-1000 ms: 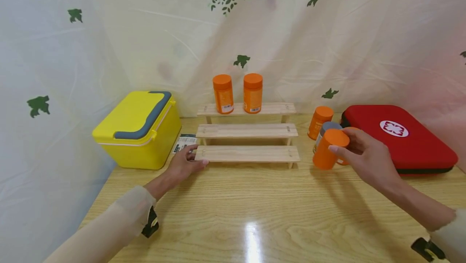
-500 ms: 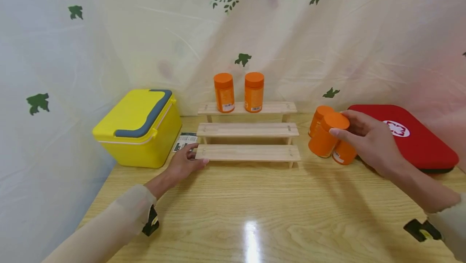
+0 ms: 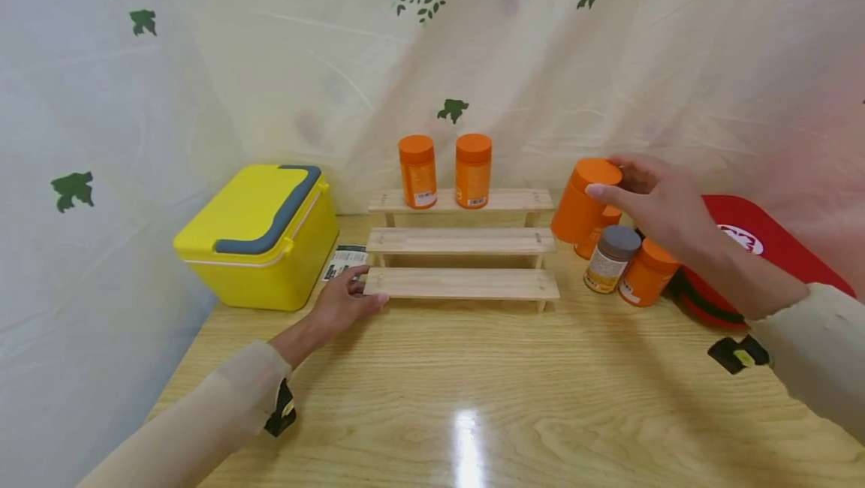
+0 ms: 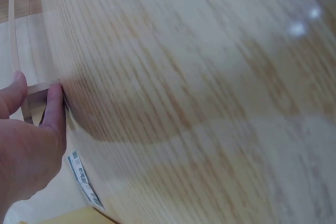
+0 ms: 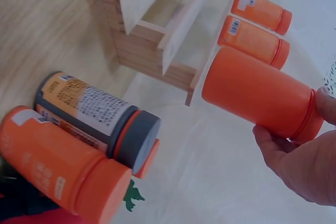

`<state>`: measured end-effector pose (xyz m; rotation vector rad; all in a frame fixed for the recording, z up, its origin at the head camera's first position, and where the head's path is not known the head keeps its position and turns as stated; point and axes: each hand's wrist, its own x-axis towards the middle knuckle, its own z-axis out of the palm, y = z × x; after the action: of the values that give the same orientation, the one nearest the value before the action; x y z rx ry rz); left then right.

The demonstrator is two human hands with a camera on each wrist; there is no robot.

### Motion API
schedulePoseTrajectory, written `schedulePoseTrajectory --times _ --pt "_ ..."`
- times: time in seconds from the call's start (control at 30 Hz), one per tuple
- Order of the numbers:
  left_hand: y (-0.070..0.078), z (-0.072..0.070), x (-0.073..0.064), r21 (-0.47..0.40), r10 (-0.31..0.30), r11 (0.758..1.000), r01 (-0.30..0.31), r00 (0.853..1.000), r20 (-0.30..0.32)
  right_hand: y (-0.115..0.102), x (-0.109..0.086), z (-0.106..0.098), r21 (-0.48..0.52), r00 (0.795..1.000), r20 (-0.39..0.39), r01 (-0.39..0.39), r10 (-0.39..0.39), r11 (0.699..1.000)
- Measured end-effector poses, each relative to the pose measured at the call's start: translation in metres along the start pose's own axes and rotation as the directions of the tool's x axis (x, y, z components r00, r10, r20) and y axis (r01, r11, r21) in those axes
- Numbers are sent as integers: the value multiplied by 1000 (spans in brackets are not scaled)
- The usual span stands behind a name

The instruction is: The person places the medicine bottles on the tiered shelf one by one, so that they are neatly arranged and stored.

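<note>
My right hand (image 3: pixel 665 199) grips an orange bottle (image 3: pixel 579 203) near its lid, holding it slightly tilted in the air to the right of the wooden three-step rack (image 3: pixel 462 283). In the right wrist view this bottle (image 5: pixel 257 92) hangs beside the rack's top step. My left hand (image 3: pixel 339 308) holds the left end of the rack's lowest step; in the left wrist view its thumb and fingers (image 4: pixel 54 108) pinch the rack's end piece. Two orange bottles, one on the left (image 3: pixel 417 173) and one on the right (image 3: pixel 474 171), stand upright on the top step.
Right of the rack stand a grey-lidded bottle (image 3: pixel 611 259), an orange bottle (image 3: pixel 649 272) and another orange bottle (image 3: pixel 595 240) partly hidden behind the held one. A red first-aid case (image 3: pixel 764 236) lies behind my right arm. A yellow cooler box (image 3: pixel 253 240) and printed card (image 3: pixel 346 259) are at left.
My right hand has lifted the orange bottle up from beside the other bottles and carried it left toward the rack, uncovering the grey-lidded bottle. My left hand stays at the rack.
</note>
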<state>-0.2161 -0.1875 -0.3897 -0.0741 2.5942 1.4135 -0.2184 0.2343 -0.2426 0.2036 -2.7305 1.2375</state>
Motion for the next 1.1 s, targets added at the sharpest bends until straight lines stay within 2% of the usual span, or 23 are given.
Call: schedulePoseTrajectory --times 0.2,0.7,1.1 --pt "0 0 0 -6 -7 1000 7 1000 0 -8 18 4 25 999 -11 40 -40 999" --pt "0 0 0 -8 0 1000 0 1000 4 -21 50 16 49 996 -41 78 -76 996" --pt "-1 0 1 -16 13 1000 -13 1000 3 -30 77 36 97 994 -31 105 -103 990"
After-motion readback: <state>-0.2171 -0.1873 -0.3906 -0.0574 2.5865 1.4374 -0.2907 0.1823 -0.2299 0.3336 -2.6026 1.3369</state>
